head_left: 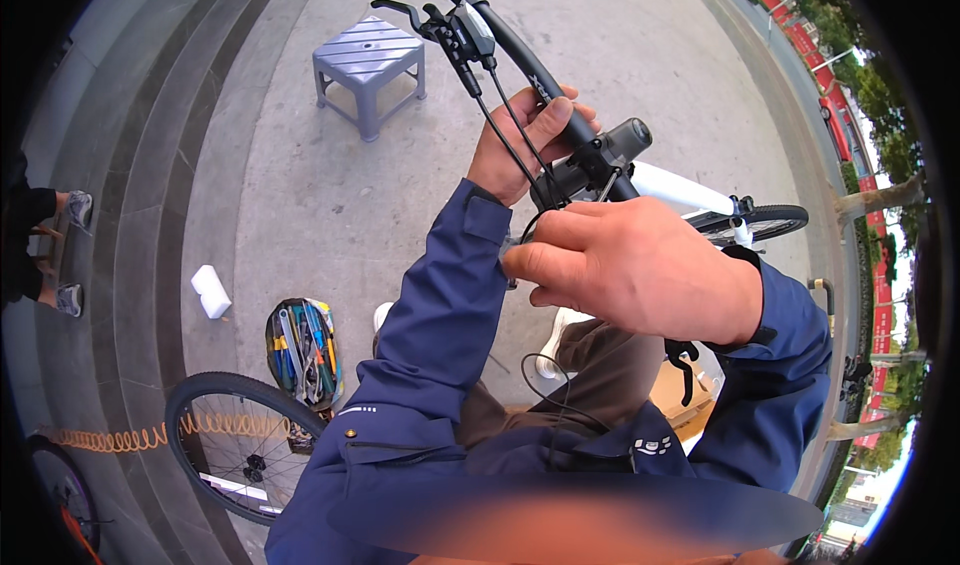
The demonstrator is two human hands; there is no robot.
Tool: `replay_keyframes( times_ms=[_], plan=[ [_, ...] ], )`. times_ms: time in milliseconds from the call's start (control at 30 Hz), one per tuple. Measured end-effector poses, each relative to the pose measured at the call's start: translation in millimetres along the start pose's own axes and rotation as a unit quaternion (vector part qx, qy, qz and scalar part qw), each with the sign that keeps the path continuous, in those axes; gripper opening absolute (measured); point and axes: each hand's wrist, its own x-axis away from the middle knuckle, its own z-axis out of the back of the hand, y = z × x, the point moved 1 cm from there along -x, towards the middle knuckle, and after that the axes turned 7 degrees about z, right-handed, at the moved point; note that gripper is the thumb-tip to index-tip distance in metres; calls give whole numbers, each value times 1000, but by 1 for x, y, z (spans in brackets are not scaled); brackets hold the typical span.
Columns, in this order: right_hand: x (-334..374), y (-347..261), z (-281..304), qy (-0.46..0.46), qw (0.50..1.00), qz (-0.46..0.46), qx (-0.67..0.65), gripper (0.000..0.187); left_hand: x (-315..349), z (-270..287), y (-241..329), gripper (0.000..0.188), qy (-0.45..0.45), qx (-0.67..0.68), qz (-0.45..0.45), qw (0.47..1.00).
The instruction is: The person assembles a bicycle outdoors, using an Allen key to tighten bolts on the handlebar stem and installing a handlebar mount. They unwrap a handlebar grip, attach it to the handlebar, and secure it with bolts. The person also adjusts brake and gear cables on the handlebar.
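The black handlebar [520, 55] of a white bicycle is seen from above, running from the top centre down to the right. The left hand [525, 140] is wrapped round the bar near the stem, fingers closed on it, thumb lying along the tube. The right hand [640, 270] is held just below and in front of the stem, its thumb and forefinger pinched together on a thin black cable [510, 140]; what exactly is clamped at the fingertips cannot be told. Two such cables are led down from the brake lever [445, 25] and shifter mounted high on the bar, passing over the left hand's knuckles. A short grey cylinder [625, 140], a lamp or the like, is fixed at the stem. The white frame [680, 190] and a front tyre [765, 220] are seen beyond the right hand.

Both arms are clad in blue sleeves. On the paved ground a grey plastic stool [368, 65] is stood at the upper left, well apart from the hands. Lower left, an open tool bag [303, 350] is laid just beside a loose wheel [235, 445], with a white block [211, 292] near it and an orange coiled hose [105, 437] stretched towards the left edge. Another person's feet [72, 255] are seen on the steps at the far left
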Motion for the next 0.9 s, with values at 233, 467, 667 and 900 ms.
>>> replay_keyframes(
  times_ms=[233, 467, 667, 900],
  plan=[
    [3, -3, -4, 22, 999, 11, 37, 44, -1, 0, 1, 51, -1, 0, 6, 1000],
    [2, 3, -14, 141, 988, 35, 44, 50, -3, 1, -2, 50, -6, 9, -9, 1000],
    [4, 3, -41, 148, 980, 107, 78, 51, -3, 3, -4, 51, -9, -12, -23, 1000],
    [4, 12, -59, 175, 976, 95, 85, 54, -5, 2, -5, 51, 0, -8, -18, 1000]
  ],
)
